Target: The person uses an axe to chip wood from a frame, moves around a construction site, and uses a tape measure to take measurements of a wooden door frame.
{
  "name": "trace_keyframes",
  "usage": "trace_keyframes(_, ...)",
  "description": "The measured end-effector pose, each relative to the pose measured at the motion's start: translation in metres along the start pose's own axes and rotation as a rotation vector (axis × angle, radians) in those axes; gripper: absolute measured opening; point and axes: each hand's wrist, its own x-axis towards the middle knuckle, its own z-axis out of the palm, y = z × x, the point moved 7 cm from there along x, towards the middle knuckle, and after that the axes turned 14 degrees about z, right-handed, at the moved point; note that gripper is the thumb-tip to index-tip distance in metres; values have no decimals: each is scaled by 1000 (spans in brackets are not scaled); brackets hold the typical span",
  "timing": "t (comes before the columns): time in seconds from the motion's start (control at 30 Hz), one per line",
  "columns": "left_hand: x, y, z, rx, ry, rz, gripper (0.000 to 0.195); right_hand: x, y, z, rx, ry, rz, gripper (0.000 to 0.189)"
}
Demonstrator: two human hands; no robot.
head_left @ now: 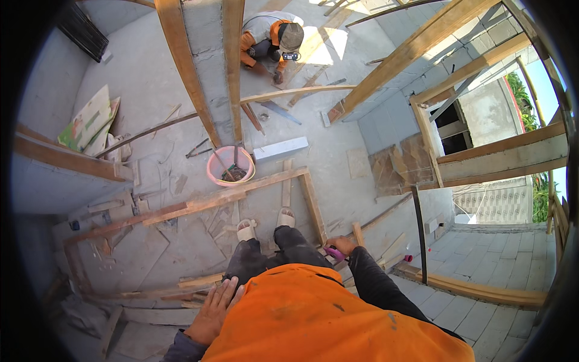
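Note:
My right hand is closed around a purple tool, whose kind I cannot make out, beside my right thigh. Near that hand is the corner of a wooden frame that lies around my feet. My left hand rests flat by my left hip, fingers together, with nothing seen in it. Beyond the frame's far side stands a pink bucket with a yellowish handle, holding tools and dark material. Beside it lies a pale rectangular block.
A co-worker in a cap crouches beyond the wood-edged column. A handsaw and bolt cutters lie on the floor. Timber beams slant at the right; wood scraps litter the floor around my feet.

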Motion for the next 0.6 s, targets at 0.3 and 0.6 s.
trace_keyframes(0.3, 4, -5, -2, -9, -49, 102, 86, -7, 9, 38, -79, -61, 313, 37)
trace_keyframes(0.6, -4, -19, 6, -29, -54, 103, 90, -13, -12, 70, -26, -100, 339, 35)
